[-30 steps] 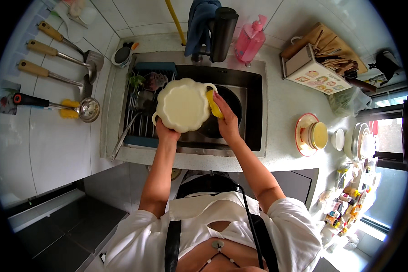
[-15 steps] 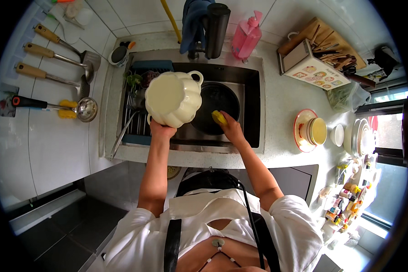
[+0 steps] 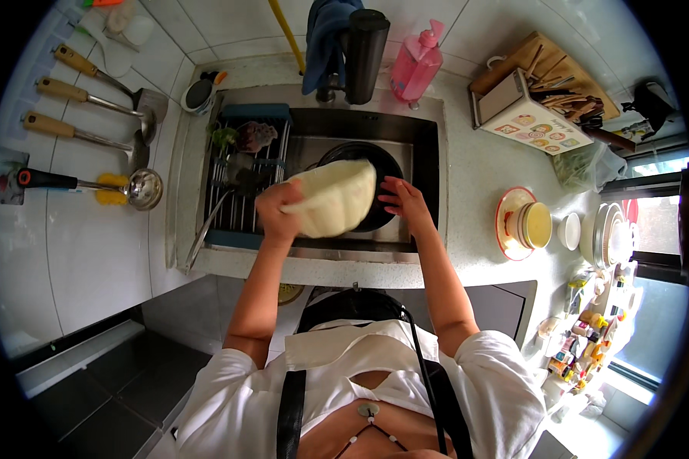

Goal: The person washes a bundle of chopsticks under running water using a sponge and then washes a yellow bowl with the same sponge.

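Observation:
Over the sink I hold up a cream, ribbed pot, tilted and slightly blurred. My left hand is closed round its left side. Just right of the pot, my right hand has its fingers apart, pointing toward the pot's side, with nothing visible in them. Below the pot a black round pan sits in the basin, partly covered by it. No sponge shows in this view.
On the sink's left a drying rack holds leafy vegetables and a long-handled utensil. Behind are a black faucet and a pink soap bottle. Bowls on a plate and a chopstick holder stand right.
The pot has tipped over and moved right and down, with my left hand still on it. My right hand has moved right; the yellow sponge it held is out of sight and its fingers have spread.

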Tool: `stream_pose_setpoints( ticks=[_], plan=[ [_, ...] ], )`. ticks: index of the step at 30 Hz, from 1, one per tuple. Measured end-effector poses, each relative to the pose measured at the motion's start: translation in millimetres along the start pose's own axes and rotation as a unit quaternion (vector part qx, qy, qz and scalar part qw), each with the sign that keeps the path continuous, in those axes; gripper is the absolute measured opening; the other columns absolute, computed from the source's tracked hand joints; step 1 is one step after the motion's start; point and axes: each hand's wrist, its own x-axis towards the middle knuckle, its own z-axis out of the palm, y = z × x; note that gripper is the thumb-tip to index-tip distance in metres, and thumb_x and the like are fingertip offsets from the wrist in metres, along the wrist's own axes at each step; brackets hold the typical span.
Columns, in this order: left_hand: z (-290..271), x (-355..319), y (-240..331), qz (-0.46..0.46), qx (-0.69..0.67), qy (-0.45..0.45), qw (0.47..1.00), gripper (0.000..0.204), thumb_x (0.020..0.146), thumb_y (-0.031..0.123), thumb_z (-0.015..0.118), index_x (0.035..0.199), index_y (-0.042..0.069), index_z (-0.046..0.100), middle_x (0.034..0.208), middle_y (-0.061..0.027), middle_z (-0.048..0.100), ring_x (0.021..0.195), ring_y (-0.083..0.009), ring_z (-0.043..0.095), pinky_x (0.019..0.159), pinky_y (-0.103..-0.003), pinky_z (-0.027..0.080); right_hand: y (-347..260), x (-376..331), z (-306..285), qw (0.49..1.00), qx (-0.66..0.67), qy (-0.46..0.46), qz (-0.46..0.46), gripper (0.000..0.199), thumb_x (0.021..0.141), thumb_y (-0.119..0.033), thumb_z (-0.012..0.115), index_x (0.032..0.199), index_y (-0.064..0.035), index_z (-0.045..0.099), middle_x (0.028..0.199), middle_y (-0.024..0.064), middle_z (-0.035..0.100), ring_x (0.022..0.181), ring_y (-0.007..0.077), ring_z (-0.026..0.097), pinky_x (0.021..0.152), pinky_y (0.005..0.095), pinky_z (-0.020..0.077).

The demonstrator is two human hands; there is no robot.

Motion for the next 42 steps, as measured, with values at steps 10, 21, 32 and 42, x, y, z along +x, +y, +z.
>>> stream_pose_setpoints(
  ticks=[10,21,32,42],
  plan=[
    [11,-3,41,0.389,0.096,-0.221,0.889,0.038,0.065,0.016,0.064,0.044,0.010,0.033,0.043,-0.0010,0.035,0.038,-0.0146,0.037,0.039,-0.025,0.029,3,0,9,0.970,0.071,-0.150,0.176,0.057,0.082,-0.046,0.048,0.123,-0.0068,0.040,0.115,0.0089,0.051,0.098,0.0191,0.053,0.080,0.0294,0.0445],
    [21,-3,43,0.430,0.108,-0.238,0.864,0.040,0.068,0.019,0.066,0.047,0.011,0.034,0.046,-0.0004,0.035,0.041,-0.0143,0.038,0.041,-0.025,0.030,-12,-44,1,0.968,0.008,-0.190,0.162,0.040,0.075,-0.011,0.045,0.113,-0.0009,0.043,0.083,0.0104,0.057,0.060,0.0141,0.056,0.048,0.0241,0.0473],
    [67,-5,42,0.383,0.065,-0.228,0.893,0.048,0.080,0.048,0.048,0.102,0.006,0.047,0.106,-0.0136,0.046,0.102,-0.0308,0.046,0.088,-0.047,0.034,-38,-104,-20,0.994,0.079,0.068,0.037,0.038,0.072,-0.008,0.046,0.108,0.0025,0.045,0.083,0.0101,0.058,0.060,0.0164,0.058,0.045,0.0241,0.0472],
    [156,-36,18,0.119,0.010,-0.347,0.930,0.052,0.083,0.021,0.050,0.126,0.001,0.030,0.130,-0.0196,0.031,0.117,-0.0340,0.034,0.096,-0.043,0.028,-28,-98,-89,0.969,0.119,0.208,-0.056,0.030,0.078,-0.013,0.042,0.106,-0.0016,0.045,0.081,0.0095,0.059,0.059,0.0154,0.059,0.049,0.0240,0.0492]
  ],
)
